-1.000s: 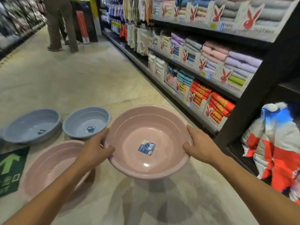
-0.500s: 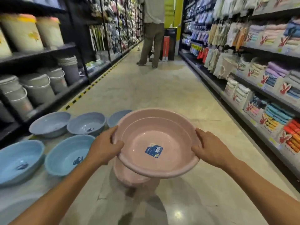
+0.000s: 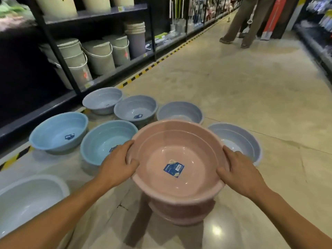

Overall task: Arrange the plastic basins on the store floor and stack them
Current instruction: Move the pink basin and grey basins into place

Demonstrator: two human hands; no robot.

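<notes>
Store aisle, beige tiled floor (image 3: 251,97), dark shelving on far left holding lidded buckets (image 3: 98,54). Both hands grip pink basin (image 3: 177,159) by its rim: left hand (image 3: 116,165) fingers clamped on left edge, right hand (image 3: 240,172) fingers clamped on right edge. Basin held level just above second pink basin (image 3: 181,212) sitting on floor. Blue label (image 3: 173,168) inside held basin. Blue and grey-blue basins (image 3: 106,139) spread on floor left and beyond. Person's legs (image 3: 240,24) far right, standing
</notes>
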